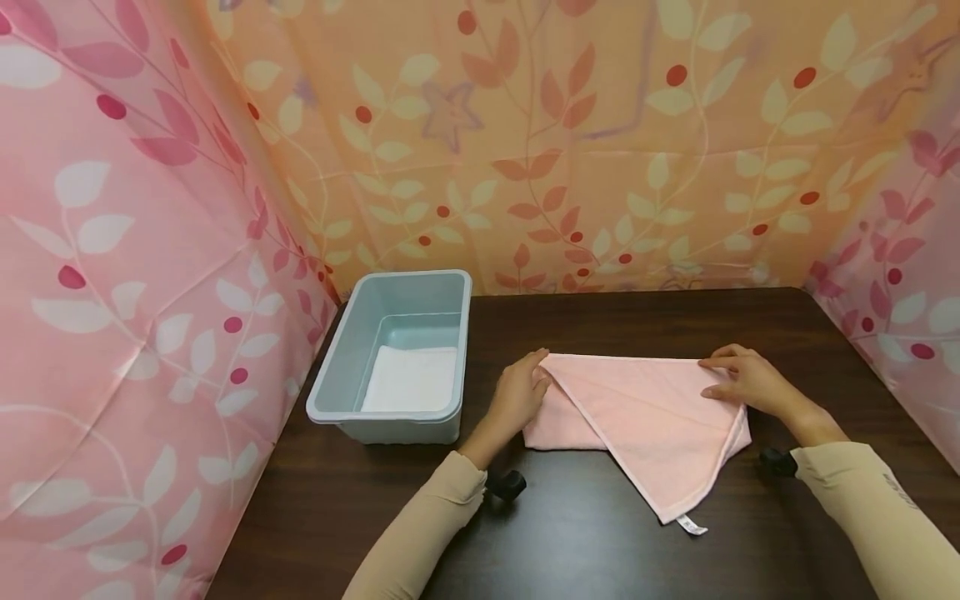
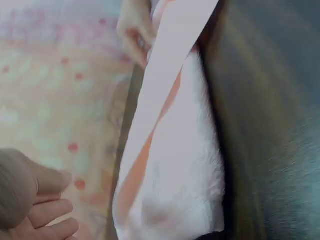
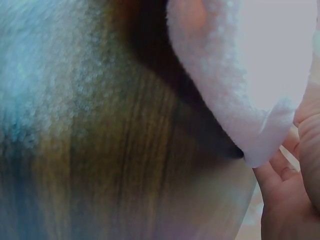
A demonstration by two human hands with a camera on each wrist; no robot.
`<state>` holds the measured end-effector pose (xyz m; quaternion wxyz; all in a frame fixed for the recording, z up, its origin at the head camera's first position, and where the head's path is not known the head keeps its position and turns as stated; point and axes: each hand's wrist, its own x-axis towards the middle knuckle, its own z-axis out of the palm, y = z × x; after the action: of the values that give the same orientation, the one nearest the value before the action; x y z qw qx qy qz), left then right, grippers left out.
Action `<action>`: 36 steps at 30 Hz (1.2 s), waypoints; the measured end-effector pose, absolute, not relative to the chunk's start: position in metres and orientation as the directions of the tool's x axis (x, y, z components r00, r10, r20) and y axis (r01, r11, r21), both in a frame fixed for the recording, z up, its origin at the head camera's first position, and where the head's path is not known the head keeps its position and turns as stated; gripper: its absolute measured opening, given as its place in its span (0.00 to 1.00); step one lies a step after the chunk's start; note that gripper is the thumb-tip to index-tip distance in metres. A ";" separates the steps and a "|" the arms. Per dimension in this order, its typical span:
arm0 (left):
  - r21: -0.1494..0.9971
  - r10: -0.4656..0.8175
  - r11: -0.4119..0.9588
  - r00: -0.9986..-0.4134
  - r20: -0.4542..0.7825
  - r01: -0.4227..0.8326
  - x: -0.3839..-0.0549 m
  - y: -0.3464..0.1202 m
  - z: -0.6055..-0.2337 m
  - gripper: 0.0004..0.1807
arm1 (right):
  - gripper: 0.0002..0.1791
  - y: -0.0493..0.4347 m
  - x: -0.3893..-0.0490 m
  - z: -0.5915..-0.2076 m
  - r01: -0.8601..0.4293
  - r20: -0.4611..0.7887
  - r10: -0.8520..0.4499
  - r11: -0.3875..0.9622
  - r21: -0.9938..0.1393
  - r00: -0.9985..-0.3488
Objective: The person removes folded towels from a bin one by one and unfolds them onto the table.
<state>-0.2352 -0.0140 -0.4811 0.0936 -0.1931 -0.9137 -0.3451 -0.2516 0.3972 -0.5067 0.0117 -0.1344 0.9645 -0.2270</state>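
A pale pink towel [image 1: 637, 417] lies folded on the dark wooden table, one flap running diagonally to a point toward me, with a small white tag [image 1: 692, 525] there. At the towel's far left corner is my left hand [image 1: 519, 390]; the left wrist view shows its fingers loosely bent and apart from the cloth [image 2: 175, 165]. My right hand [image 1: 750, 385] reaches over the far right corner, index finger and thumb spread along the edge. In the right wrist view, some right fingers [image 3: 280, 175] lie beside the towel's end [image 3: 250, 120], partly hidden behind it.
A light blue-grey plastic basin [image 1: 330, 367] stands to the left of the towel, holding a folded white cloth [image 1: 412, 379]. Patterned curtains [image 1: 450, 167] border the table [image 1: 600, 321] at the back and both sides.
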 end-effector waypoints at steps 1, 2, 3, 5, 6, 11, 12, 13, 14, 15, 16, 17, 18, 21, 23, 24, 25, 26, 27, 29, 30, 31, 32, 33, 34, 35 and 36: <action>0.605 0.250 0.697 -0.921 0.298 0.385 -0.240 -0.014 -0.484 0.25 | 0.36 0.397 -0.251 -0.507 -0.255 0.040 -0.265 0.859 -0.443 -0.963; 0.622 0.216 0.699 -0.934 0.286 0.352 -0.244 -0.014 -0.487 0.25 | 0.35 0.398 -0.252 -0.508 -0.255 0.044 -0.263 0.858 -0.445 -0.964; 0.641 0.184 0.695 -0.943 0.278 0.325 -0.247 -0.015 -0.489 0.25 | 0.35 0.398 -0.251 -0.508 -0.257 0.047 -0.265 0.857 -0.447 -0.963; 0.671 0.135 0.687 -0.956 0.259 0.278 -0.254 -0.016 -0.495 0.25 | 0.35 0.399 -0.252 -0.508 -0.259 0.050 -0.265 0.855 -0.449 -0.963; 0.685 0.112 0.680 -0.960 0.256 0.262 -0.256 -0.016 -0.498 0.24 | 0.35 0.399 -0.252 -0.509 -0.258 0.051 -0.264 0.855 -0.450 -0.963; 0.707 0.040 0.673 -0.966 0.256 0.215 -0.265 -0.015 -0.512 0.22 | 0.36 0.400 -0.252 -0.509 -0.243 0.033 -0.258 0.853 -0.463 -0.966; 0.701 0.025 0.684 -0.967 0.255 0.203 -0.266 -0.014 -0.514 0.21 | 0.36 0.400 -0.252 -0.509 -0.240 0.029 -0.256 0.852 -0.465 -0.966; 0.699 0.012 0.689 -0.968 0.249 0.189 -0.266 -0.013 -0.517 0.21 | 0.37 0.400 -0.252 -0.510 -0.236 0.027 -0.253 0.853 -0.466 -0.967; 0.693 -0.003 0.700 -0.969 0.245 0.173 -0.267 -0.012 -0.519 0.21 | 0.37 0.400 -0.252 -0.510 -0.235 0.023 -0.253 0.853 -0.466 -0.967; 0.687 -0.019 0.710 -0.971 0.237 0.154 -0.268 -0.011 -0.521 0.20 | 0.37 0.400 -0.253 -0.510 -0.235 0.022 -0.254 0.853 -0.466 -0.967; 0.678 -0.033 0.722 -0.973 0.228 0.134 -0.268 -0.011 -0.522 0.20 | 0.37 0.401 -0.253 -0.511 -0.234 0.020 -0.255 0.853 -0.466 -0.967; 0.670 -0.045 0.733 -0.975 0.216 0.115 -0.268 -0.010 -0.523 0.20 | 0.37 0.401 -0.253 -0.511 -0.234 0.021 -0.253 0.853 -0.466 -0.967; 0.664 -0.055 0.741 -0.976 0.211 0.102 -0.269 -0.010 -0.524 0.19 | 0.37 0.401 -0.253 -0.511 -0.236 0.024 -0.254 0.853 -0.465 -0.967; 0.656 -0.081 0.752 -0.977 0.198 0.071 -0.270 -0.010 -0.525 0.16 | 0.36 0.402 -0.253 -0.512 -0.248 0.034 -0.263 0.851 -0.462 -0.964; 0.661 -0.094 0.748 -0.978 0.188 0.056 -0.270 -0.010 -0.525 0.13 | 0.36 0.401 -0.253 -0.512 -0.250 0.039 -0.262 0.851 -0.461 -0.964; 0.664 -0.102 0.746 -0.978 0.184 0.047 -0.270 -0.011 -0.525 0.12 | 0.36 0.401 -0.253 -0.512 -0.250 0.039 -0.262 0.852 -0.460 -0.964; 0.666 -0.108 0.744 -0.976 0.188 0.046 -0.271 -0.011 -0.525 0.11 | 0.36 0.402 -0.253 -0.512 -0.250 0.038 -0.262 0.853 -0.458 -0.964; 0.668 -0.112 0.743 -0.975 0.191 0.045 -0.271 -0.011 -0.526 0.10 | 0.36 0.402 -0.253 -0.512 -0.247 0.037 -0.259 0.855 -0.457 -0.965; 0.670 -0.115 0.741 -0.974 0.194 0.046 -0.271 -0.011 -0.525 0.09 | 0.36 0.402 -0.253 -0.512 -0.243 0.036 -0.255 0.856 -0.456 -0.966; 0.672 -0.116 0.738 -0.971 0.210 0.057 -0.271 -0.012 -0.525 0.07 | 0.36 0.402 -0.253 -0.511 -0.237 0.032 -0.250 0.858 -0.456 -0.968; 0.675 -0.114 0.735 -0.969 0.220 0.067 -0.271 -0.012 -0.525 0.06 | 0.36 0.402 -0.253 -0.511 -0.238 0.031 -0.251 0.858 -0.456 -0.967; 0.679 -0.111 0.729 -0.966 0.235 0.081 -0.271 -0.012 -0.525 0.05 | 0.36 0.402 -0.253 -0.511 -0.236 0.032 -0.249 0.857 -0.457 -0.968; 0.686 -0.109 0.722 -0.964 0.241 0.090 -0.271 -0.012 -0.525 0.05 | 0.36 0.402 -0.252 -0.511 -0.234 0.030 -0.249 0.856 -0.460 -0.968; 0.692 -0.106 0.715 -0.963 0.247 0.099 -0.271 -0.012 -0.525 0.05 | 0.36 0.402 -0.253 -0.511 -0.233 0.030 -0.248 0.856 -0.462 -0.968; 0.700 -0.105 0.706 -0.962 0.253 0.107 -0.271 -0.012 -0.525 0.04 | 0.37 0.402 -0.253 -0.511 -0.233 0.028 -0.249 0.855 -0.463 -0.968; 0.713 -0.104 0.692 -0.962 0.254 0.114 -0.272 -0.012 -0.525 0.04 | 0.37 0.401 -0.253 -0.511 -0.232 0.027 -0.249 0.855 -0.464 -0.968; 0.727 -0.106 0.677 -0.962 0.252 0.116 -0.272 -0.013 -0.525 0.04 | 0.37 0.401 -0.253 -0.511 -0.233 0.025 -0.250 0.855 -0.464 -0.968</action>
<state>-0.2718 -0.0126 -0.5247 0.1378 -0.0027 -0.9052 -0.4020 -0.2527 0.4010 -0.5108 0.0182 -0.1253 0.9629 -0.2384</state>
